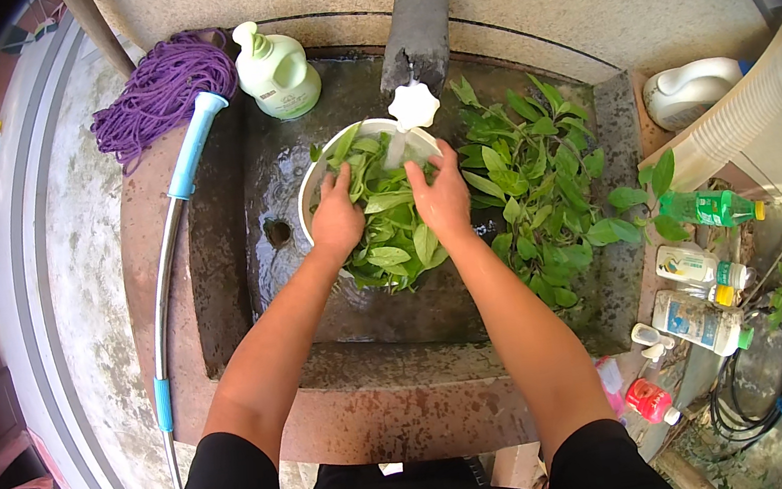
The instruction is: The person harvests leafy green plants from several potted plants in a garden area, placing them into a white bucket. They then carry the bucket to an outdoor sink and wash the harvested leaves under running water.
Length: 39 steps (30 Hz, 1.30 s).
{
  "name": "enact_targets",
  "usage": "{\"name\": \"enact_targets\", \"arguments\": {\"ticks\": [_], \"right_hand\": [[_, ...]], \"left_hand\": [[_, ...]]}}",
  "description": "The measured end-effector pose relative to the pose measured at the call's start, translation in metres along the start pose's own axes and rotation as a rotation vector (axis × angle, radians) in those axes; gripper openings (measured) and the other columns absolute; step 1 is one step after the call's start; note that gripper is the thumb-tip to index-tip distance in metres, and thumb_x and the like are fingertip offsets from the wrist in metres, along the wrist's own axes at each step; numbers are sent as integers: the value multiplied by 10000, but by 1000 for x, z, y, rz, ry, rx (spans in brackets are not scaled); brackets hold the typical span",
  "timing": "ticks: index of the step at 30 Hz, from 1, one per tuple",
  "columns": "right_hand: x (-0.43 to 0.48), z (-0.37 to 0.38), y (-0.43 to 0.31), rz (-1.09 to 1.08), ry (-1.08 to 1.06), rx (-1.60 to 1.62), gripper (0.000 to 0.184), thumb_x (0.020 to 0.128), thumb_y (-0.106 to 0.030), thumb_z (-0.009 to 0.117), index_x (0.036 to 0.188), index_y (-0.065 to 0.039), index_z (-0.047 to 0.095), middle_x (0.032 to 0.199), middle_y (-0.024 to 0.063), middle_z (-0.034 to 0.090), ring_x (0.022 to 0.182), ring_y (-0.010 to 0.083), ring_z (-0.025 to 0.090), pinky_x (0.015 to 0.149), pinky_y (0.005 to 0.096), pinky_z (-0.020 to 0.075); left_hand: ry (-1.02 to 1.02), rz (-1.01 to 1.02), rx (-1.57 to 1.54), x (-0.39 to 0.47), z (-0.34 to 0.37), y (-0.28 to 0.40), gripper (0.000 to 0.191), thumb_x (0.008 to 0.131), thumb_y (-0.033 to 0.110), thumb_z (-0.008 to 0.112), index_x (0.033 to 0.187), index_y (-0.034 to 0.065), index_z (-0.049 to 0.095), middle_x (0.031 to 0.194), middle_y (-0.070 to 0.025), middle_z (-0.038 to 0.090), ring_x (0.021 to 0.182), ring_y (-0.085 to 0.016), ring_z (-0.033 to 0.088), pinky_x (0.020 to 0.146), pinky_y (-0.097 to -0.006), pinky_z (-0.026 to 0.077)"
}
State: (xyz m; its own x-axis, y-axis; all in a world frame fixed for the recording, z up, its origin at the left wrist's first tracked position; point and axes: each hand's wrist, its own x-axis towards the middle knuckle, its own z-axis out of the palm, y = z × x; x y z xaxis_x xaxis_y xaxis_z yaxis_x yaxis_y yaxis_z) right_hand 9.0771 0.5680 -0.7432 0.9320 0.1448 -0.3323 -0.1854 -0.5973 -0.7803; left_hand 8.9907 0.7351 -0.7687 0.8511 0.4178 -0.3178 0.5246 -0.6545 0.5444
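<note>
A white round basin (pixel 304 204) stands in a stone sink (pixel 402 319) under a tap with a white knob (pixel 414 106). Water runs from the tap into it. Green leafy stems (pixel 388 226) fill the basin and hang over its near rim. My left hand (pixel 339 214) rests against the leaves at the basin's left side, fingers pointing away from me. At the right side my right hand (pixel 441 195) touches the leaves, its fingers spread near the stream. Whether either hand grips any leaves is hard to tell. More leafy stems (pixel 541 184) lie in the sink to the right.
A pump bottle (pixel 276 72) stands at the sink's back left, beside a purple rope bundle (pixel 167 88). A metal pole with a blue handle (pixel 165 278) leans along the left edge. Right of the sink are a green bottle (pixel 711 207), other bottles and a corrugated pipe (pixel 742 108).
</note>
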Motion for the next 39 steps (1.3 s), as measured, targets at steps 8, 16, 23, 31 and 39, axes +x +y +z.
{"name": "enact_targets", "arguments": {"ticks": [8, 16, 23, 31, 39], "right_hand": [[-10, 66, -101, -40, -244, -254, 583, 964, -379, 585, 1409, -8, 521, 1393, 271, 570, 1261, 397, 583, 1040, 491, 475], [-77, 30, -37, -570, -223, -558, 519, 1039, -409, 509, 1435, -77, 565, 1549, 212, 440, 1470, 445, 326, 1204, 611, 207], [-10, 18, -21, 312, -200, -119, 958, 804, -560, 762, 1558, -104, 386, 1548, 225, 422, 1298, 410, 558, 1055, 465, 483], [-68, 52, -83, -227, -104, -412, 526, 856, -278, 702, 1314, -32, 621, 1363, 156, 557, 1221, 359, 522, 979, 472, 480], [-20, 39, -47, -588, -69, -510, 438, 815, -111, 685, 1250, -57, 683, 1346, 87, 604, 1277, 306, 506, 1075, 472, 396]], "left_hand": [[-266, -479, -1559, 20, -12, -12, 579, 1024, 566, 458, 1293, 76, 607, 1143, -120, 694, 1074, -269, 647, 953, -410, 522], [-196, -498, -1121, -24, -43, -19, 473, 988, 92, 528, 1453, 19, 486, 1189, -180, 663, 1029, -267, 668, 842, -383, 575], [-475, -683, -1211, 2, -24, 1, 1148, 868, 618, 737, 1638, 64, 91, 1581, -229, 375, 1388, -342, 460, 1088, -489, 446], [-234, -399, -1797, -20, -4, -32, 495, 1010, 480, 573, 1390, 164, 584, 1293, -103, 650, 1149, -260, 626, 1002, -388, 515], [-308, -545, -1298, 25, -18, -23, 374, 918, 248, 668, 1265, 113, 629, 1193, -80, 673, 1037, -240, 648, 900, -398, 533]]}}
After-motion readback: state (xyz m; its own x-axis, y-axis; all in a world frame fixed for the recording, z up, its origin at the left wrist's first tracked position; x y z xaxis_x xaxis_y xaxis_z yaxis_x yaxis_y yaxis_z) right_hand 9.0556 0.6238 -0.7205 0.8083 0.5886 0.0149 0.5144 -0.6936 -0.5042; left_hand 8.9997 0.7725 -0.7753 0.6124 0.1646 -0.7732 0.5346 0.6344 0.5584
